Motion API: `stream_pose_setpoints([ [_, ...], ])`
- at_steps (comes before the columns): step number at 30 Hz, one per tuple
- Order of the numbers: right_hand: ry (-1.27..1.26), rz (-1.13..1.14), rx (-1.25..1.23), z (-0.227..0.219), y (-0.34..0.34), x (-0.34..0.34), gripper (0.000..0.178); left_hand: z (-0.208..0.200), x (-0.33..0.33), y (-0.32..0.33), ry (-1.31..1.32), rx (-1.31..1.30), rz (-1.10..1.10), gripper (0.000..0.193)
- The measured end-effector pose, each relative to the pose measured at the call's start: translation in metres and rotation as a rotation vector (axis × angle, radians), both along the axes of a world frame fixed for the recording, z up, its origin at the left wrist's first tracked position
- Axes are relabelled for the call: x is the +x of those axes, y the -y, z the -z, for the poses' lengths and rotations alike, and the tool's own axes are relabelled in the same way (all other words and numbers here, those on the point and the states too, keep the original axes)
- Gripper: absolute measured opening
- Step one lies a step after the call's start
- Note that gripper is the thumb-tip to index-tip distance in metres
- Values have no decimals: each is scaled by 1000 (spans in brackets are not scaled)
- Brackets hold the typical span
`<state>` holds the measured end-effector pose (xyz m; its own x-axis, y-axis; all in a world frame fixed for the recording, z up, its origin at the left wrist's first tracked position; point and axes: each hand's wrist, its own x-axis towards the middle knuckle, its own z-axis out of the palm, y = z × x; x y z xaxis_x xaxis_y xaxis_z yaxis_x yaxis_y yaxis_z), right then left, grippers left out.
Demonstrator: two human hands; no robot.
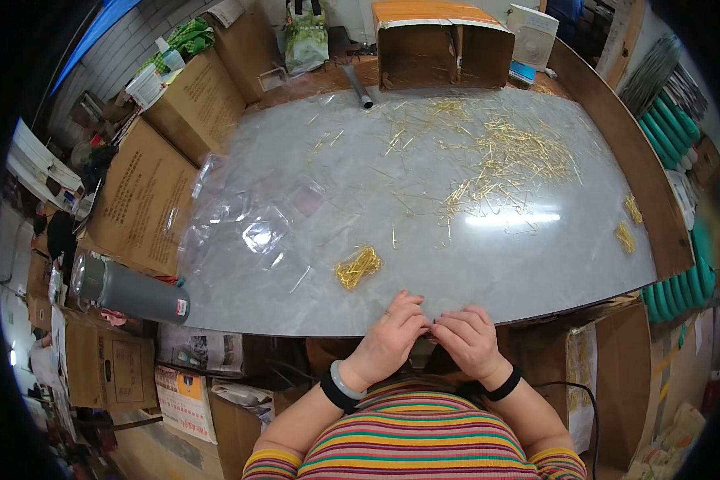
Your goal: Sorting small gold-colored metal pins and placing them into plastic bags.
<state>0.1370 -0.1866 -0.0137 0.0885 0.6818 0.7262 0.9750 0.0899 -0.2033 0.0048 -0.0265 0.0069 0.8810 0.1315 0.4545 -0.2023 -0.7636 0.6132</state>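
Observation:
My left hand point(398, 328) and my right hand point(466, 340) meet at the near edge of the grey table point(488, 272). Both have curled fingers, with the tips pinched together between them. Whatever they grip, if anything, is too small or hidden to make out. Just beyond my left hand lies a compact bundle of gold wire hooks point(358, 267). Farther off to the right spreads a loose heap of gold wire hooks point(524, 152), some strewn singly around it. Transparent plastic bags point(256, 228) are scattered over the table's left side.
Cardboard boxes point(140, 192) line the left edge, near a grey bottle point(136, 292) lying on its side. At the back stand an open carton point(444, 52) and a dark tube point(358, 86). A wooden board point(628, 152) borders the right, beside two small gold bundles point(626, 238).

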Motion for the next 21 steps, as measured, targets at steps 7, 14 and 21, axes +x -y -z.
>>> stream_pose_setpoints([
  [7, -90, 28, 36, -3, -9, -3, 24, -4, -2, -3, -31, -105, 16, 28],
  [14, -630, 212, -71, -31, -10, -5, 14, -35, -27, -39, 58, 90, -476, 52],
  [21, -1436, -36, -369, -85, -27, 40, 18, -9, -24, -58, -254, 397, -570, 75],
])
